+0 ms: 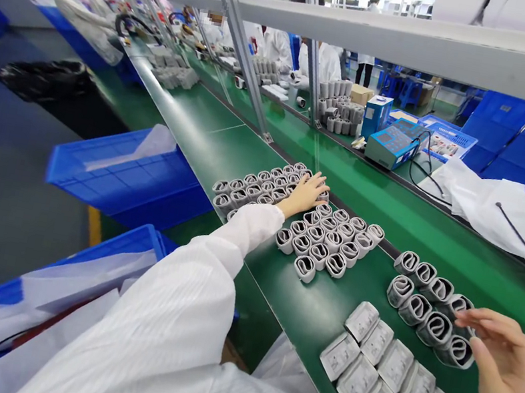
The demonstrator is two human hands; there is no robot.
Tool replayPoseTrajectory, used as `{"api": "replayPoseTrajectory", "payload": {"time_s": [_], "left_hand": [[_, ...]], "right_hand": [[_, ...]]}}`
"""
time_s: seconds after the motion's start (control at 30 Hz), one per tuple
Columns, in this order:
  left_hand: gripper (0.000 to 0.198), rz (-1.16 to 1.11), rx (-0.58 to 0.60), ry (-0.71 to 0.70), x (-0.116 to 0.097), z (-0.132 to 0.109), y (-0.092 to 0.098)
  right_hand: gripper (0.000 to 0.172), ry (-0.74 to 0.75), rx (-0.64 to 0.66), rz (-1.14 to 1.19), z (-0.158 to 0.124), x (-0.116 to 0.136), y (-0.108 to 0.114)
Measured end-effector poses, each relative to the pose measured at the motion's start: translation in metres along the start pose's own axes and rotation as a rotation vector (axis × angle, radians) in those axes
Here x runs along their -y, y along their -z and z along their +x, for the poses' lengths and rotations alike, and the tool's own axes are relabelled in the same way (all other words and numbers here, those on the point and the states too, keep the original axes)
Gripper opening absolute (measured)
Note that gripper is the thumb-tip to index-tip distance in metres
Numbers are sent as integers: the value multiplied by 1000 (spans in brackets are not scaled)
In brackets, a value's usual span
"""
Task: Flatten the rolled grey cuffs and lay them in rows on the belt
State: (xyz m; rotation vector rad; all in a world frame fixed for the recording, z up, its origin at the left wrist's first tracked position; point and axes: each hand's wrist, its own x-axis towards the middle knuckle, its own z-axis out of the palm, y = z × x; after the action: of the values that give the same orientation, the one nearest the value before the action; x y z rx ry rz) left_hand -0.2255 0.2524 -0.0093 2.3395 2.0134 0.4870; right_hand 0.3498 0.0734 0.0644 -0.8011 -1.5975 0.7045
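Rolled gray cuffs (318, 255) are sitting on the belt in a big bunch around the middle of the frame and a smaller bunch toward the right, all with their spiral ends facing up. Starting way over on the left, a few co-workers (79, 8) in white coats and caps are working along the far end of the line at the upper left. Below them, a black trash bag (42, 80) is lying on the floor, and a blue bin (117, 181) is sitting beside the line with white plastic in it. Another blue bin (99, 259) is taking up the lower left corner, stuffed with white plastic sheets (65, 304).

Moving right, my left hand (304, 194) is reaching out of a white sleeve (160, 314) and resting palm down on the top of the big bunch, fingers spread and relaxed, not clenching anything. The green conveyor belt (231, 143) is running diagonally up toward the upper left under all of this. Past that, more rolls (339, 108) are standing in a stack near a blue electronic box (391, 144) at the top middle.

Over on the right, my right hand (503, 357) is hovering at the smaller bunch, fingers loosely curled and open, with flat printed packets (387, 381) lying just below it. Can't tell if the fingertips are actually touching a roll. White bags (507, 219) are piled at the right edge, with blue crates (511, 139) behind them.
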Motion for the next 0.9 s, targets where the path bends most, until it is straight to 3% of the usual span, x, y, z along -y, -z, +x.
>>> {"api": "replayPoseTrajectory", "payload": {"time_s": [0.13, 0.33, 0.5, 0.57, 0.63, 0.77, 0.83, 0.9], "left_hand": [[50, 33, 34, 30, 14, -7, 4], [52, 58, 71, 90, 46, -7, 27], [84, 83, 78, 166, 66, -15, 57], [93, 111, 59, 219, 71, -41, 67], [99, 159, 58, 318, 74, -84, 73], [107, 222, 164, 694, 80, -178, 67], [101, 177, 161, 752, 88, -203, 63], [98, 148, 140, 720, 101, -209, 62]], "right_hand": [[34, 4, 2, 2, 1, -2, 1], [32, -16, 14, -17, 1, -6, 2], [30, -41, 15, -53, 0, -6, 6], [31, -72, -7, -73, -2, -6, 9], [32, -123, -43, -95, -6, -8, 13], [34, -225, -96, -96, -12, -19, 20], [33, -236, -92, -59, -12, -25, 21], [32, -216, -86, -16, -11, -28, 21]]}}
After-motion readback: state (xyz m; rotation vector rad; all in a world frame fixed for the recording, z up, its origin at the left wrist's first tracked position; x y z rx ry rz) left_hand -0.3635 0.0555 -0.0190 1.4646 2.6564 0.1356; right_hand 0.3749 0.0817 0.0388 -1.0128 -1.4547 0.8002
